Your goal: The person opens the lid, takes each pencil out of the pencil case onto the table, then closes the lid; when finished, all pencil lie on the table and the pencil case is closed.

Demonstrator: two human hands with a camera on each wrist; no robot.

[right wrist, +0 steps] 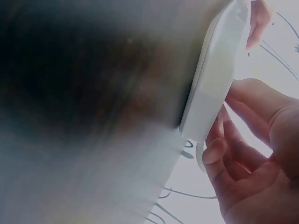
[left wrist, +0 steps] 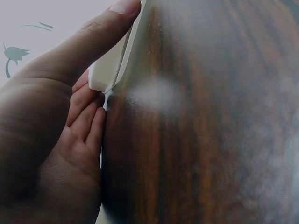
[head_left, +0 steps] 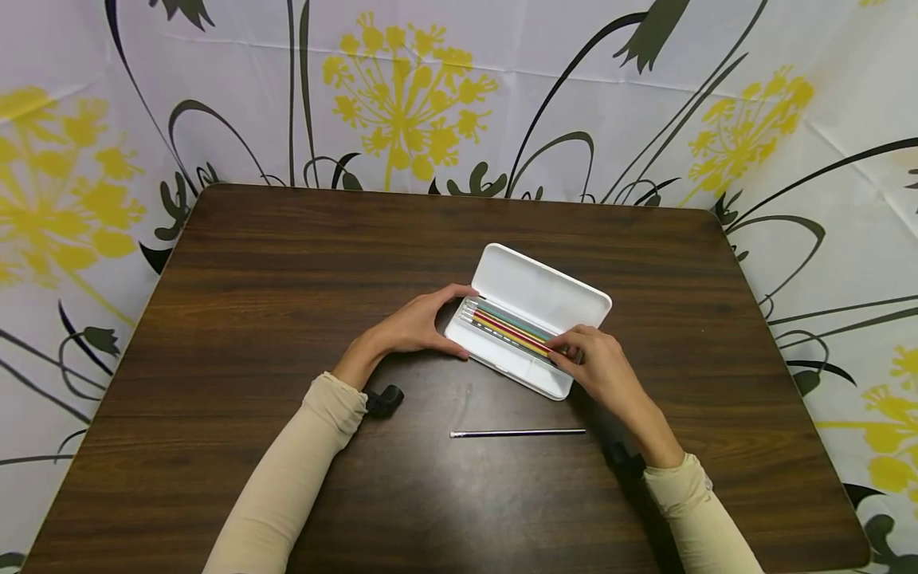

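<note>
- Head view: both forearms in beige sleeves reaching in from the near edge of the dark wooden table point(head_left: 272, 263). Left hand point(head_left: 414, 325) cupped round the left end of the open white pencil case point(head_left: 527, 319), thumb along the far corner, fingers curled under the near corner, so gripping the case. Right hand point(head_left: 601, 365) bent over the case's right end, fingertips pinching the ends of the coloured pencils point(head_left: 509, 328) lying inside. Case sitting a bit right of table centre, lid tipped back. One loose grey pencil point(head_left: 518, 433) lying flat nearer the body, between the two wrists, not touching anything.
- Left wrist view: pretty blurry, but thumb point(left wrist: 100, 35) stretched along the white case edge point(left wrist: 103, 74), other fingers tucked against its corner at table level. Firm hold on the case.
- Right wrist view: also fuzzy. White case point(right wrist: 217, 79) seen edge-on, fingers point(right wrist: 219, 154) curled right at its end. Can't make out the pencils here.
</note>
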